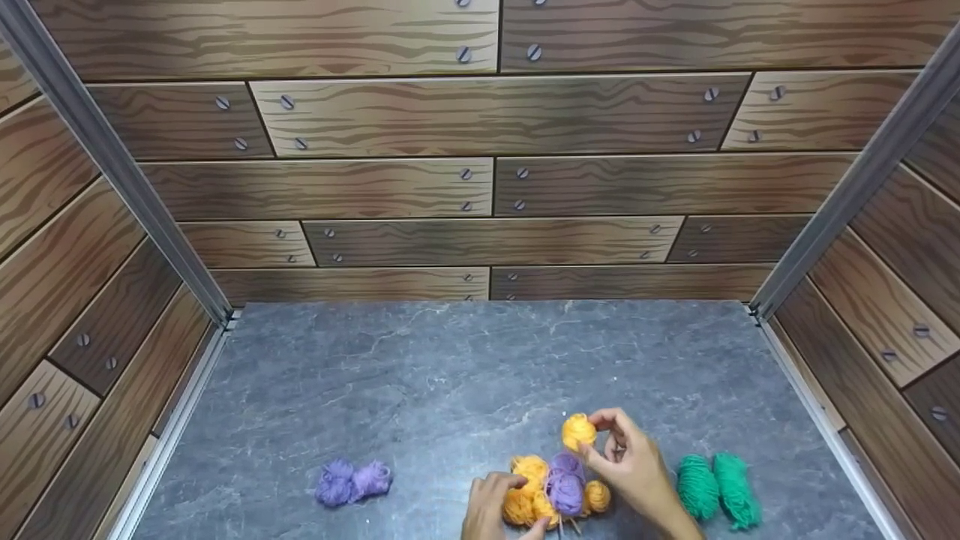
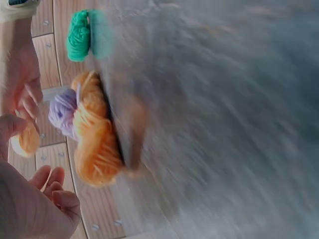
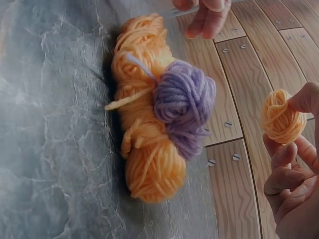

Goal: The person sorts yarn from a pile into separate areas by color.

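My right hand (image 1: 634, 465) pinches a small yellow-orange ball of yarn (image 1: 578, 432) between thumb and fingertips, raised above a cluster of yarn. In the right wrist view that ball (image 3: 283, 117) is held well apart from the cluster. The cluster has several orange yarn balls (image 3: 154, 172) in a row, with purple yarn (image 1: 566, 484) resting on them. My left hand (image 1: 491, 506) is at the cluster's left side, overlapping the orange yarn in the head view. Its fingers (image 3: 202, 22) are loosely bent with nothing between them, apart from the yarn in the right wrist view.
Two purple yarn bundles (image 1: 352, 482) lie together on the left of the grey marbled table (image 1: 450, 375). Two green yarn bundles (image 1: 716, 491) lie side by side on the right, near my right forearm. Wood-patterned walls (image 1: 487, 187) with metal corner posts enclose the table.
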A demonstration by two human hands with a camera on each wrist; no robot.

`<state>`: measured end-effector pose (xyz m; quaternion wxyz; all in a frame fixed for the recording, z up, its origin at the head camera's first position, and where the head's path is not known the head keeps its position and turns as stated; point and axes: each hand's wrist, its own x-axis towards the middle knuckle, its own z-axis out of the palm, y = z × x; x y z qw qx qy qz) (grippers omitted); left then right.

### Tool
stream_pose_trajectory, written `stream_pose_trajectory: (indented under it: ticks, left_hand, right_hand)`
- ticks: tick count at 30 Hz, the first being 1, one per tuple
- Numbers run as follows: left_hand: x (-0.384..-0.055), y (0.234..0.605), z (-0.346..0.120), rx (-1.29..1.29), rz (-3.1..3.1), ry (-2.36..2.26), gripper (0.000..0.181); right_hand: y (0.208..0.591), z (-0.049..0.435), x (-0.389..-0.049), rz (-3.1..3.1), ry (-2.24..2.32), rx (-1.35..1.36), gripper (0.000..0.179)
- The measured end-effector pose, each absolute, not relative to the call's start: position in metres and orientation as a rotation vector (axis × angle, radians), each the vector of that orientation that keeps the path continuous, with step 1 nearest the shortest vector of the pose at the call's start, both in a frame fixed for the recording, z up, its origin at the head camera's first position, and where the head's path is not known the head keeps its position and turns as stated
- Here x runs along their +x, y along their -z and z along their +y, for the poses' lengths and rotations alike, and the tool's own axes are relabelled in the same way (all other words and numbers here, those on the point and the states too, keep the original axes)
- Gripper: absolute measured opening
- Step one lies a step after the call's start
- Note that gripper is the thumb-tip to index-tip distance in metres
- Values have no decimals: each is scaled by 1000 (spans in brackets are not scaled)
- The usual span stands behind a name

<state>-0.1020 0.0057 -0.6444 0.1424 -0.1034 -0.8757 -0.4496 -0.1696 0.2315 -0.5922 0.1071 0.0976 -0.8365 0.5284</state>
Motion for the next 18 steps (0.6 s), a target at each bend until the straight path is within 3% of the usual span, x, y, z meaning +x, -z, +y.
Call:
stream_pose_trajectory:
  ticks: [18]
  left_hand:
    - [-116,668,32,-393,-2299,993,48]
  right_hand:
    - [605,233,-209,-2623,-1556,194,34]
